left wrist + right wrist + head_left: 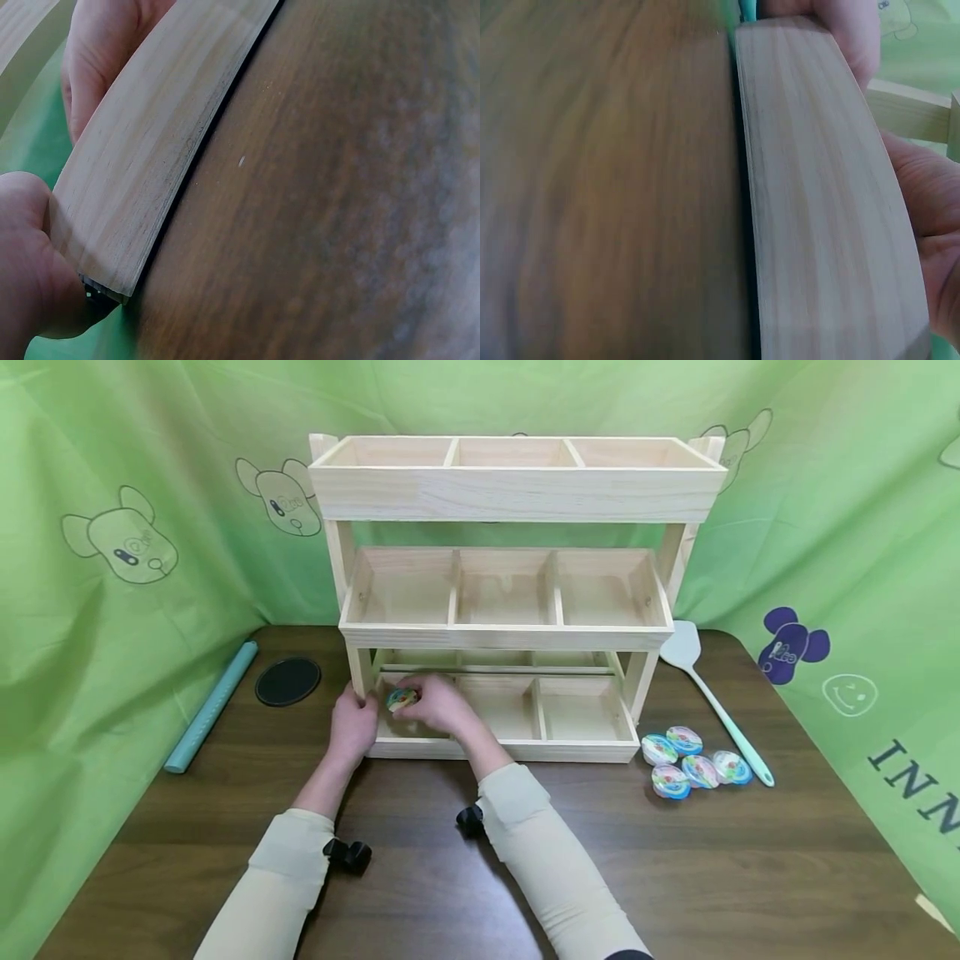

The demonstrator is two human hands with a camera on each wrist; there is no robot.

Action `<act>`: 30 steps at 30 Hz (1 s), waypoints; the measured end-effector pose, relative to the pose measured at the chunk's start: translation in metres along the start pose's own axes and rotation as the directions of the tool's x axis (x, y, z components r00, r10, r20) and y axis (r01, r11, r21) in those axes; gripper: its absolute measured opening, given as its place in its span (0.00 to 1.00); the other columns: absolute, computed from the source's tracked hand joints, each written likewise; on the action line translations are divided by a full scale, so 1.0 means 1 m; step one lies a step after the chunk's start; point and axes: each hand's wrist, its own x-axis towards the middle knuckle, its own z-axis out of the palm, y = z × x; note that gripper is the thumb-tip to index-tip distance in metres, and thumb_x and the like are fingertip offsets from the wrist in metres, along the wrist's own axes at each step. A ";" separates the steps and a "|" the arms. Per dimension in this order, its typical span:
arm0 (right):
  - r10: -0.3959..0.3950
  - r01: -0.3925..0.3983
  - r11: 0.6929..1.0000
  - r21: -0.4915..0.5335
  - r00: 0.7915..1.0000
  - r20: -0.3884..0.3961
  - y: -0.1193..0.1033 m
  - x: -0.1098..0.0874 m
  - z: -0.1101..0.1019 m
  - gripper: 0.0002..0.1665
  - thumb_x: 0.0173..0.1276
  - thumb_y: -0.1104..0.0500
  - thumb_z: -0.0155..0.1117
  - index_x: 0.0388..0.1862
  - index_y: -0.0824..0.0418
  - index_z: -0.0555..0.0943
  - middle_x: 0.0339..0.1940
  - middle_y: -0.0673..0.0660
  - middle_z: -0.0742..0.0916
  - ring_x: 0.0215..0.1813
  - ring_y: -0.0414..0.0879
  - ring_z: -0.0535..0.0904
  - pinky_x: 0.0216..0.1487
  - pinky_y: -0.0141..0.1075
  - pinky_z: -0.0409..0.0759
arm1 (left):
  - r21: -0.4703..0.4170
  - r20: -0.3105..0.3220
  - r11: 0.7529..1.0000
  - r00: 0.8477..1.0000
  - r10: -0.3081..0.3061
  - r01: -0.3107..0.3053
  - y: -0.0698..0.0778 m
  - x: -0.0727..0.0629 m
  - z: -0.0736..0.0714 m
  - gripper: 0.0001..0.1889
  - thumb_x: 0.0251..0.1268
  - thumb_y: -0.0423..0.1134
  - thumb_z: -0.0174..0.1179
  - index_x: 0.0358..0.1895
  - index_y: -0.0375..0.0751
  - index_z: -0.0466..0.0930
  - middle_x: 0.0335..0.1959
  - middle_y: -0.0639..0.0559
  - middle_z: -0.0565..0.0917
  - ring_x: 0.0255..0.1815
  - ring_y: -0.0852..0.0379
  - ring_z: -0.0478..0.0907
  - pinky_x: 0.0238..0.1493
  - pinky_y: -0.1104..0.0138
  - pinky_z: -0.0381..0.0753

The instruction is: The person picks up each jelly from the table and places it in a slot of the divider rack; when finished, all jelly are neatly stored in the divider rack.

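A three-tier wooden shelf [517, 495] stands on the table, each tier split into three compartments. My left hand [354, 723] grips the left end of the bottom tier, its thumb by the front corner in the left wrist view. Inside that tier's left compartment, my right hand [438, 703] pinches a small jelly cup [402, 698] with a colourful lid. The tier's front board [817, 187] hides the cup and fingertips in the right wrist view. Several similar jelly cups [699, 772] lie grouped on the table, right of the shelf.
A pale blue spatula [720, 702] lies right of the shelf, behind the cups. To the left are a black round disc [288, 682] and a light blue roll [212, 707]. Green printed cloth [150, 635] surrounds the brown table [420, 893].
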 end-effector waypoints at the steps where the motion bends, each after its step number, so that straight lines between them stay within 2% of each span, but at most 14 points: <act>1: 0.002 -0.002 1.000 -0.008 1.000 0.001 0.000 0.001 0.001 0.28 0.58 0.60 0.78 0.59 0.63 0.84 0.44 0.56 0.88 0.41 0.44 0.82 0.42 0.31 0.79 | -0.001 0.000 1.000 1.000 0.001 -0.001 0.000 0.000 0.001 0.22 0.77 0.35 0.45 0.66 0.24 0.66 0.55 0.25 0.78 0.51 0.36 0.78 0.53 0.47 0.78; 9: 0.076 -0.076 0.996 -0.057 0.997 0.007 -0.005 0.007 0.003 0.33 0.57 0.61 0.79 0.62 0.64 0.81 0.53 0.58 0.87 0.47 0.47 0.82 0.48 0.33 0.79 | 0.010 -0.007 1.000 1.000 -0.002 0.002 0.002 0.000 0.002 0.21 0.76 0.34 0.46 0.65 0.24 0.67 0.55 0.26 0.79 0.49 0.37 0.78 0.52 0.48 0.77; 14: 0.098 -0.098 0.992 -0.078 0.995 -0.007 -0.006 0.013 0.008 0.32 0.55 0.61 0.81 0.61 0.63 0.83 0.53 0.57 0.87 0.49 0.47 0.82 0.51 0.33 0.78 | 0.012 -0.009 1.000 1.000 0.000 0.000 0.001 0.001 0.000 0.21 0.76 0.34 0.46 0.65 0.24 0.67 0.55 0.26 0.78 0.48 0.38 0.77 0.49 0.50 0.77; 19: 0.104 -0.106 0.992 -0.072 0.994 -0.027 -0.005 0.013 0.013 0.33 0.55 0.60 0.81 0.60 0.63 0.83 0.53 0.57 0.87 0.51 0.48 0.82 0.54 0.33 0.78 | 0.035 -0.009 0.999 1.000 -0.005 0.005 -0.001 -0.001 0.000 0.21 0.76 0.34 0.46 0.65 0.24 0.67 0.54 0.27 0.79 0.44 0.40 0.76 0.45 0.53 0.76; 30: 0.054 -0.057 0.997 -0.057 0.997 -0.064 -0.006 0.009 0.013 0.32 0.56 0.61 0.80 0.60 0.63 0.82 0.53 0.58 0.87 0.51 0.49 0.83 0.53 0.34 0.79 | 0.018 -0.002 1.000 1.000 -0.012 0.012 0.000 0.000 -0.001 0.22 0.76 0.34 0.46 0.66 0.24 0.66 0.57 0.26 0.78 0.51 0.38 0.76 0.54 0.48 0.75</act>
